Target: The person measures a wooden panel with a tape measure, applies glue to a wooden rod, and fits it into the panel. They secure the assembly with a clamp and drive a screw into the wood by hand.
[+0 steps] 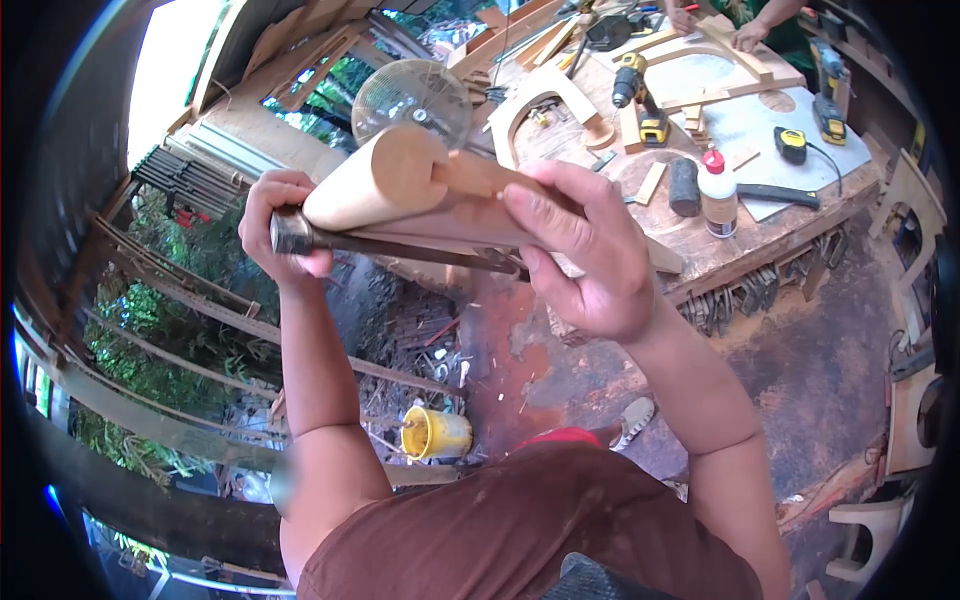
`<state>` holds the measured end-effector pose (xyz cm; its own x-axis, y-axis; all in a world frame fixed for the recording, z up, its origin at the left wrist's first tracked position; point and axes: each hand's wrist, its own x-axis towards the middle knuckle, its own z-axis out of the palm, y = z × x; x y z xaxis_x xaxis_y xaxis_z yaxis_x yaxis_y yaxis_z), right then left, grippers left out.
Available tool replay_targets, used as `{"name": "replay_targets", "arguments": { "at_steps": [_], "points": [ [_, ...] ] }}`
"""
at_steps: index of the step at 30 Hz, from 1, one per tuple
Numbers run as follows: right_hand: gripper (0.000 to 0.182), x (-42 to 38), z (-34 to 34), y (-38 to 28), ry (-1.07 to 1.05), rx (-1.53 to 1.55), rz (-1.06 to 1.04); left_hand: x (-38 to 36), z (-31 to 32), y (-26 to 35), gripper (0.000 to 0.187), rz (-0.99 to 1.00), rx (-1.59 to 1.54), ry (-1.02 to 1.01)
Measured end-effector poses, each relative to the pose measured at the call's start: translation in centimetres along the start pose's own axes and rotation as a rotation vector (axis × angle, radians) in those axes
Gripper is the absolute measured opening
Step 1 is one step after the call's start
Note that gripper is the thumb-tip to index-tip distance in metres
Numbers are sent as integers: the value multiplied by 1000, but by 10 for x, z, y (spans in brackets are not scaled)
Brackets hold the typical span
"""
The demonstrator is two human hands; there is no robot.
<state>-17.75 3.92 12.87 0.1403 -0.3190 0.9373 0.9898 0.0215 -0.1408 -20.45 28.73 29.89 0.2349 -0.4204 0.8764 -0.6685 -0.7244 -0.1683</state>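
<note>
Raised in front of my chest is a pale, smooth wooden piece (365,185) with a rounded, disc-like end and a notch where it meets a flatter wooden part. Under it runs a dark metal bar (420,250) with a round knob at its left end, which looks like a clamp. My left hand (272,222) is closed around that knob end, with the thumb below and fingers against the wood. My right hand (595,245) grips the other end of the wooden piece, fingers over the top and thumb underneath. The bar's right end is partly hidden by my right hand.
The workbench (790,225) holds a glue bottle (719,200), a black mallet (685,187), a yellow drill (640,95), a tape measure (790,145) and curved wooden frames. Another person's hand (750,36) is at the far side. A fan (412,105) and yellow bucket (436,433) stand left.
</note>
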Motion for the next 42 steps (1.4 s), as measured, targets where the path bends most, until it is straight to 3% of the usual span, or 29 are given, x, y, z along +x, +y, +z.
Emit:
{"name": "replay_targets", "arguments": {
  "at_steps": [2,4,6,8,10,13,15,16,21,25,28,32,36,38,42],
  "points": [
    [50,-3,-4,11,-27,-34,-9,9,6,-8,92,-1,-36,-27],
    [56,-7,-6,18,-42,-46,184,22,14,-13,90,18,-31,-47],
    [55,-10,-9,30,-27,-136,179,31,23,-25,85,13,-109,-93],
    [57,-13,-16,39,-164,-94,597,41,26,-37,84,-6,-113,-178],
    [63,-21,-16,57,-137,-159,529,49,30,-43,87,24,-109,-171],
    [67,-21,-20,63,-142,-57,727,47,34,-57,97,-10,-141,-203],
    [67,-16,-22,62,-164,-151,719,35,26,-74,112,-202,-237,-333],
    [67,-15,-22,62,-181,-211,715,33,12,-103,103,-196,9,-456],
    [68,-13,-14,61,-70,-137,782,21,12,-139,81,-98,182,-365],
    [71,-21,-6,60,-64,-309,776,20,23,-161,82,36,142,-236],
    [67,-17,15,24,-137,-492,800,21,20,-186,86,13,-6,-293],
    [63,-16,50,-18,-125,-461,712,14,26,-235,91,58,-52,-234],
    [53,-18,74,-34,-273,-529,638,9,43,-254,101,-30,-269,-164],
    [53,-20,82,-33,-239,-513,525,13,43,-237,100,-49,-217,-146],
    [51,-9,97,-31,-262,-448,494,15,69,-250,88,-88,-258,-111]
  ]
}}
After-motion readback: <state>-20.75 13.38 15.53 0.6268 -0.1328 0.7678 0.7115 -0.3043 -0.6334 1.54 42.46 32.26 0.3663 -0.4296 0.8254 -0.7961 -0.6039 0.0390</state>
